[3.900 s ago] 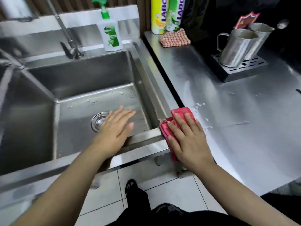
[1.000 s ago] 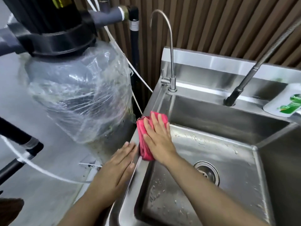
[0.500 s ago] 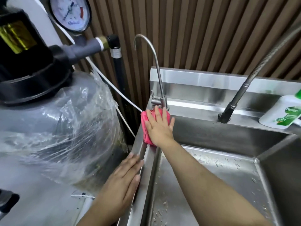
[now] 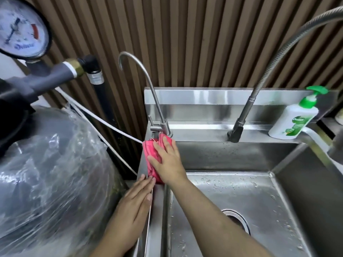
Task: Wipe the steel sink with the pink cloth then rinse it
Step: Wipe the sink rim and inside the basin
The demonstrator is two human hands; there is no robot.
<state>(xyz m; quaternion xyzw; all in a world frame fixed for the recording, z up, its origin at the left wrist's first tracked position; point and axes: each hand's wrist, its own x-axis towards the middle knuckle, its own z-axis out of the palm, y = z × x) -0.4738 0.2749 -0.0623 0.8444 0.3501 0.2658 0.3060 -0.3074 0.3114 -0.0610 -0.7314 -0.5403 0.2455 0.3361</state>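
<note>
Where right fingers (image 4: 168, 145) press, pink cloth (image 4: 149, 149) lies.

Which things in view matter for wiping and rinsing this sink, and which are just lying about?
In the job: pink cloth, pressed by the right hand; steel sink; left hand on its left rim; hose faucet, likely for rinsing.
Just lying about: soap bottle; gooseneck tap; pressure gauge; plastic-wrapped tank.

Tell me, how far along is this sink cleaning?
Done: unclear; the sink only shows scattered droplets. In hand: the right hand presses the pink cloth flat on its left rim by the small tap, left hand resting nearby. Left: rinsing; no water is running.
</note>
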